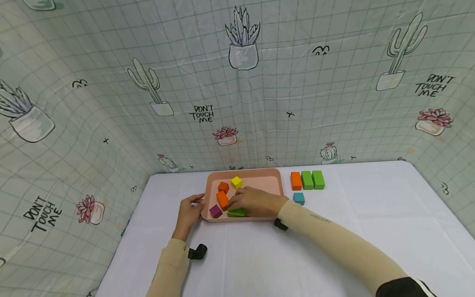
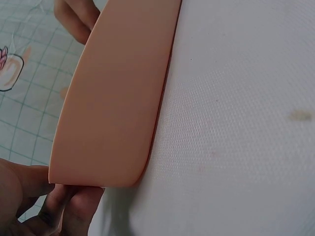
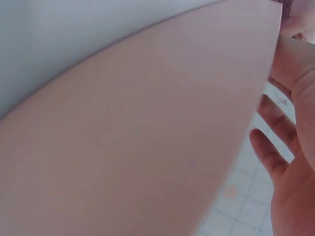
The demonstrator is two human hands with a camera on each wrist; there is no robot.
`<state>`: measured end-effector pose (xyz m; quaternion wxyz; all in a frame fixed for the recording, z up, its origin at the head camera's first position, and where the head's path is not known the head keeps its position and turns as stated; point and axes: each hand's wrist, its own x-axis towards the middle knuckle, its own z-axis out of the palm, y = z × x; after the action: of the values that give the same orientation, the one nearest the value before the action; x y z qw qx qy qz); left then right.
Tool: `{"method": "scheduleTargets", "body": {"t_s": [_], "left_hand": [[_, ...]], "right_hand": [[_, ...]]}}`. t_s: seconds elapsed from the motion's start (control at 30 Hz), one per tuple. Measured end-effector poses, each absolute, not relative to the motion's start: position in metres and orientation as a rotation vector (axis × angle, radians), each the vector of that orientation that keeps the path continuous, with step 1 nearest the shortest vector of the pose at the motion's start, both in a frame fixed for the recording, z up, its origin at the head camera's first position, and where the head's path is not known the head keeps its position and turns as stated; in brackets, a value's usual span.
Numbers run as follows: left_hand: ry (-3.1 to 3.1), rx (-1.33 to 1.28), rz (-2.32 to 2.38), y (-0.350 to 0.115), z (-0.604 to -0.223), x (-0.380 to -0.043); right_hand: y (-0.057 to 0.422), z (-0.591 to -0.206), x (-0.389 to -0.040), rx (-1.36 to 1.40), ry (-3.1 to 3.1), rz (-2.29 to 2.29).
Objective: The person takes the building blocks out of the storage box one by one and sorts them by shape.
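Observation:
A shallow pink tray lies on the white table. My left hand grips its left rim near the front corner; the left wrist view shows the thumb and curled fingers at the tray wall. My right hand reaches into the tray and pinches a green block, partly covered by the hand. Beside its fingertips lies an orange block, with another orange block behind. A purple block sits front left, a yellow block at the back. In the right wrist view the tray wall hides the fingertips.
Right of the tray stand an orange block and two green blocks in a row. A small blue block lies in front of them. Behind the table hangs a cactus-printed cloth.

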<state>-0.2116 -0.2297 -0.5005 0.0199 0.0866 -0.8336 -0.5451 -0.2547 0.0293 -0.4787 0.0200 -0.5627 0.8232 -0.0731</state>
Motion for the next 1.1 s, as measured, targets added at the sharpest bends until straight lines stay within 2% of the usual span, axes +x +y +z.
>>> {"method": "scheduleTargets", "body": {"t_s": [0.33,0.77,1.1], "left_hand": [[-2.596,0.281,-1.690,-0.229,-0.501,-0.212],[-2.583,0.299,-1.705,-0.228,-0.500,-0.210],[-2.585,0.297,-1.697,-0.230,-0.500,-0.212]], "right_hand": [[0.042,-0.478,-0.255,-1.724,2.638,-0.081],[0.063,-0.479,-0.250,-1.624,2.692,-0.122],[0.098,-0.467,-0.243,-1.498,2.890,-0.263]]}}
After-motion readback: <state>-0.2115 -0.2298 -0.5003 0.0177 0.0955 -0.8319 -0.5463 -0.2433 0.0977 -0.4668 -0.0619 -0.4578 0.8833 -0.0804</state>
